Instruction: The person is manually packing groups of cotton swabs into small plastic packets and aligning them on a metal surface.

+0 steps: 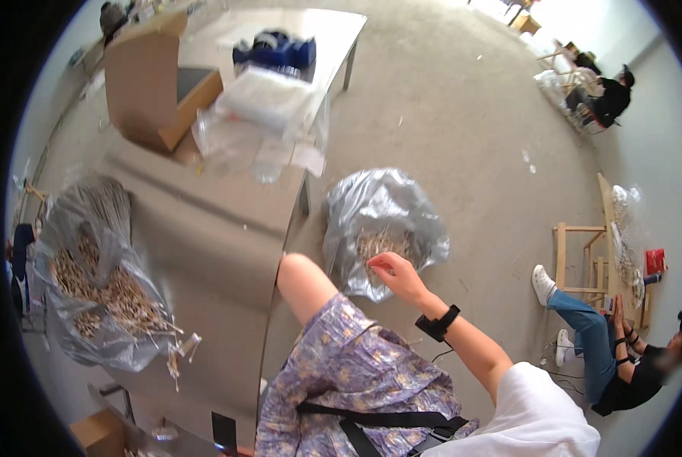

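Observation:
My right hand [396, 276] is over a silvery-grey plastic bag [425, 206] on the floor, its fingers drawn together in a pinch. Whatever they may hold is too small to make out. Inside that bag lies a heap of thin pale sticks [383, 242]. My left hand does not show. To my left, a second grey plastic bag [116, 346] rests open on the table [211, 282], with many short thin sticks [120, 301] in it. Some sticks spill over its near edge beside a small whitish piece [191, 346]. A black band with a device [438, 324] circles my right wrist.
An open cardboard box [143, 91], clear plastic bags [257, 107] and a blue object [276, 52] lie farther up the tables. A flat black object [224, 433] is at the near table edge. Two people sit at the right, by a wooden bench [611, 228] and stool [577, 259].

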The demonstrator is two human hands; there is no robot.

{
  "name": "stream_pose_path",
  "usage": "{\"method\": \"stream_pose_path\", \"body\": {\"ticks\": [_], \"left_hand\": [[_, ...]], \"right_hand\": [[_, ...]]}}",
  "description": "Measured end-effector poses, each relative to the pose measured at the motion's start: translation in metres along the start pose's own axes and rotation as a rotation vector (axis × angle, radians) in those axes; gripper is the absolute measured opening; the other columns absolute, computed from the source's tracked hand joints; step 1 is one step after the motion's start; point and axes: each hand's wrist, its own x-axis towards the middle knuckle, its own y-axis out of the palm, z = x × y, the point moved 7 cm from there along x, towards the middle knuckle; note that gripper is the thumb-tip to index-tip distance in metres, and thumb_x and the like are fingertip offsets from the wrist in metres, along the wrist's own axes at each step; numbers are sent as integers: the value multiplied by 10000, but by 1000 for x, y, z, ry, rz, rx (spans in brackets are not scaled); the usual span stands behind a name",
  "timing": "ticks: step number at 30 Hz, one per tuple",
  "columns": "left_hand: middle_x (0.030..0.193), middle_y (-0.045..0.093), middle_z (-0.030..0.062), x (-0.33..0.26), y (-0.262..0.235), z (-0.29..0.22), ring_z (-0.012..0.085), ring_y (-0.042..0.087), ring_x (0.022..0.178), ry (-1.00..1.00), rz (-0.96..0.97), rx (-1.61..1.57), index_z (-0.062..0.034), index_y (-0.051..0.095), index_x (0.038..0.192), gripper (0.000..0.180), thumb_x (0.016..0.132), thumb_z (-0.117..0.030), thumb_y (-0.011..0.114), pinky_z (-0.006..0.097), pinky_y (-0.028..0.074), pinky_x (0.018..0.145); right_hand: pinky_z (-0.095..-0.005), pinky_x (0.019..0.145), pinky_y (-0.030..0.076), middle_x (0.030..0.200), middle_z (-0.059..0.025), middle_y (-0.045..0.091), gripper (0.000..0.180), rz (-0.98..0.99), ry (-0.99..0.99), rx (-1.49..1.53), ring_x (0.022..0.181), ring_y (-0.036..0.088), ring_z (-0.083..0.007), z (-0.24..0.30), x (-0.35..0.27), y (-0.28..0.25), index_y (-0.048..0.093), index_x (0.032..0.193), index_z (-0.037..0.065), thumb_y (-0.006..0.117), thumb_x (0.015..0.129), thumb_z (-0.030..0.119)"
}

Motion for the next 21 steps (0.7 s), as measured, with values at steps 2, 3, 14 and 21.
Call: {"method": "stream_pose_path", "body": {"ticks": [2,3,14,21], "left_hand": [[1016,700,144,-1,5,17,333,631,1012,-148,71,60,-123,772,955,214,834,-297,741,456,504,866],[1016,700,144,-10,2,30,333,631,1012,-164,42,49,-123,772,955,214,834,-297,741,456,504,866],[1024,699,105,-16,35,41,299,587,1118,54,-303,-58,-156,758,855,106,753,-134,744,459,436,995],[990,728,24,-30,4,7,251,577,1176,2,-323,-142,-104,749,896,93,810,-116,717,419,389,1051]], "right_hand": [[-316,865,512,1035,-66,680,169,46,-171,224,959,652,-151,114,-3,-14,677,1100,17,623,961,98],[-317,841,510,1010,-70,677,181,142,-279,350,930,645,-162,177,-14,-12,670,1078,-9,623,968,126],[-339,527,455,790,-97,624,336,926,-1427,1267,598,597,-236,435,-227,72,636,904,-22,608,984,303],[-328,496,436,768,-105,607,310,1070,-1073,1373,592,596,-245,430,-286,137,609,907,-12,556,1009,277]]}}
